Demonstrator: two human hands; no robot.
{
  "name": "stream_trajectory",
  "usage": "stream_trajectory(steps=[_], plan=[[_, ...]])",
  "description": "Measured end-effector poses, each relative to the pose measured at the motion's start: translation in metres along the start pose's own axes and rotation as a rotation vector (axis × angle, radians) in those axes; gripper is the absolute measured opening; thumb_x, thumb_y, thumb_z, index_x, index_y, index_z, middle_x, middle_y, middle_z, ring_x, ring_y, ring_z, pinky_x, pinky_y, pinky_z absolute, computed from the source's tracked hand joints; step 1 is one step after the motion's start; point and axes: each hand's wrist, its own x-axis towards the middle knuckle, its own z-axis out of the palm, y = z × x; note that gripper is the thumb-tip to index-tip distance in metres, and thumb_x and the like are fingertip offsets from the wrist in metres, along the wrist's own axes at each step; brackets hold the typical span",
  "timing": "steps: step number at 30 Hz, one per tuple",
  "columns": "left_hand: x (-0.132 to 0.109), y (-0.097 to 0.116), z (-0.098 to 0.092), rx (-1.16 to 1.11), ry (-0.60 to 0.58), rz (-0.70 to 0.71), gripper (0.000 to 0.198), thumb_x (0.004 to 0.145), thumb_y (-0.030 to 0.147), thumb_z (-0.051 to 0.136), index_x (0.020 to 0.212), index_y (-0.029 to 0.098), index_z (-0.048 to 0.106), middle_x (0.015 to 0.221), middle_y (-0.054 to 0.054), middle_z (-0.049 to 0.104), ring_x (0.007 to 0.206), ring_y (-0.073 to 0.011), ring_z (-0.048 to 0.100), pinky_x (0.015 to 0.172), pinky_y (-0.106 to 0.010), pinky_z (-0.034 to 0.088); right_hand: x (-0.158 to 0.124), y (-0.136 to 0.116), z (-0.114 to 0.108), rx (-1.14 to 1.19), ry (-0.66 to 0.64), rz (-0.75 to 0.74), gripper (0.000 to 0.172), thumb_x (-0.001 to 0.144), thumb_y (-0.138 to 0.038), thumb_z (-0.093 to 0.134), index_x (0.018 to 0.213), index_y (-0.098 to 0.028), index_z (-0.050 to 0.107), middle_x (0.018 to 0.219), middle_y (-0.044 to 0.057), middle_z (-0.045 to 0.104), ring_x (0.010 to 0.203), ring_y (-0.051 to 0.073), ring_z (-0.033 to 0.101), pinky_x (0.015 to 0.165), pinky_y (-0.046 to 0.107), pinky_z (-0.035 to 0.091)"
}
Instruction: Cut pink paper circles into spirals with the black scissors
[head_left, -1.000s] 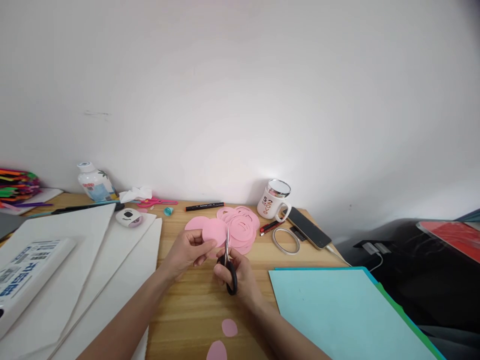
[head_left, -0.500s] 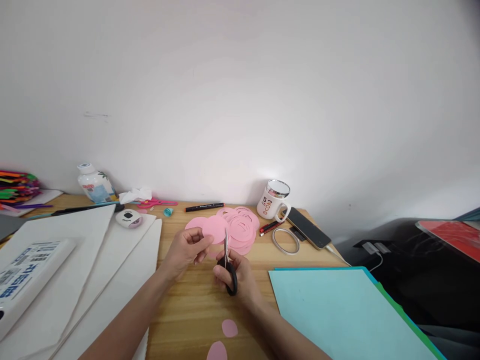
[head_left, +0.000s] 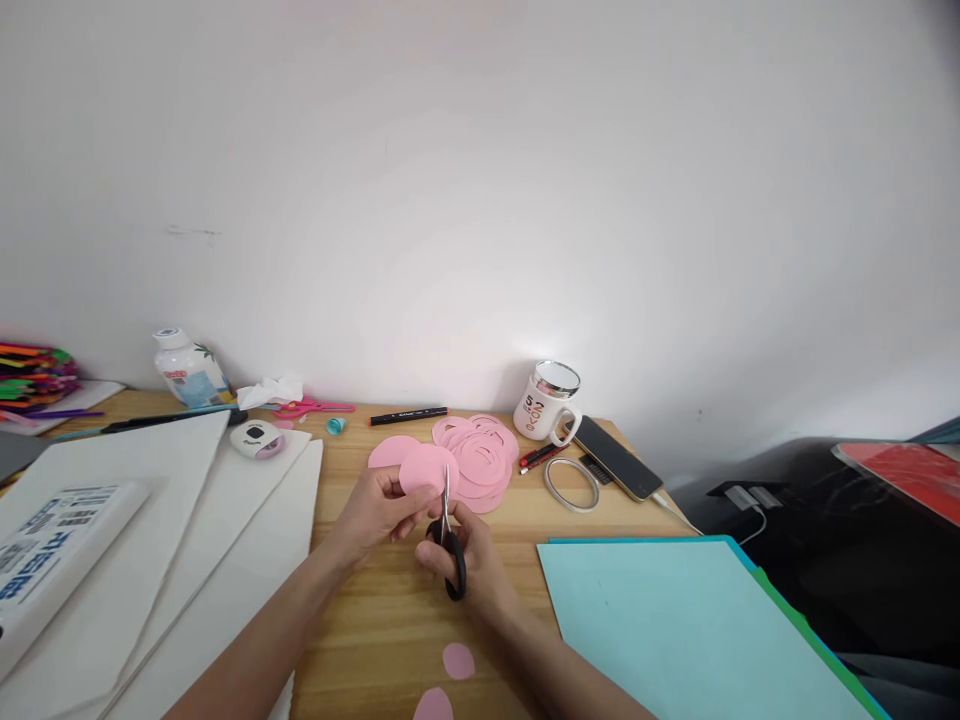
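My left hand [head_left: 377, 511] pinches a pink paper disc [head_left: 422, 468] above the wooden desk [head_left: 375, 620]. My right hand [head_left: 469, 560] grips black-handled scissors [head_left: 448, 535], blades pointing up into the disc's right edge. Just behind lies a pile of pink paper circles and rings [head_left: 476, 458]. Two small pink oval cut-outs [head_left: 457, 661] lie on the desk in front of my hands.
White sheets [head_left: 217, 540] and a printed box [head_left: 52, 540] lie left, teal paper [head_left: 690, 630] right. At the back stand a glue bottle [head_left: 187, 368], pink scissors [head_left: 311, 407], a black marker [head_left: 407, 415], a mug [head_left: 547, 403], a phone [head_left: 616, 456] and a tape ring [head_left: 571, 482].
Both hands have shifted slightly left and nearer with the disc and scissors. The disc has turned a little in my left fingers.
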Motion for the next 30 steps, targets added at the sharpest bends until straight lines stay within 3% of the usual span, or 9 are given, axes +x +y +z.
stream_trajectory(steps=[5, 14, 22, 30], plan=[[0.0009, -0.0032, -0.005, 0.034, -0.009, 0.006, 0.019, 0.069, 0.032, 0.067, 0.063, 0.014, 0.064, 0.037, 0.007, 0.045, 0.033, -0.0042, 0.034, 0.034, -0.016, 0.022, 0.0019, -0.0053, -0.0028, 0.051, 0.0, -0.038, 0.05, 0.055, -0.039, 0.081, 0.086, -0.019, 0.048, 0.058, -0.008, 0.046, 0.049, 0.007, 0.034, 0.045, 0.019, 0.026], [0.001, -0.0041, -0.0047, 0.034, -0.006, 0.003, 0.022, 0.069, 0.034, 0.067, 0.063, 0.014, 0.061, 0.039, 0.007, 0.047, 0.033, -0.0044, 0.035, 0.034, -0.017, 0.023, 0.0012, -0.0018, -0.0031, -0.001, -0.009, -0.088, 0.044, 0.062, -0.048, 0.074, 0.084, -0.019, 0.049, 0.054, -0.008, 0.041, 0.047, 0.008, 0.033, 0.043, 0.02, 0.025], [0.0019, -0.0048, -0.0057, 0.014, 0.011, -0.002, 0.024, 0.069, 0.034, 0.067, 0.061, 0.015, 0.054, 0.04, 0.007, 0.048, 0.032, -0.0036, 0.035, 0.034, -0.016, 0.021, 0.0004, -0.0032, -0.0038, -0.006, -0.001, -0.048, 0.044, 0.063, -0.051, 0.072, 0.084, -0.019, 0.05, 0.051, -0.008, 0.047, 0.042, 0.008, 0.04, 0.041, 0.019, 0.03], [0.0031, -0.0038, -0.006, 0.013, 0.015, 0.017, 0.027, 0.07, 0.035, 0.066, 0.058, 0.016, 0.051, 0.038, 0.007, 0.046, 0.032, -0.0037, 0.034, 0.034, -0.016, 0.021, 0.0004, -0.0001, -0.003, 0.015, 0.025, -0.016, 0.04, 0.064, -0.048, 0.072, 0.08, -0.019, 0.049, 0.046, -0.009, 0.046, 0.036, 0.007, 0.039, 0.037, 0.018, 0.029]])
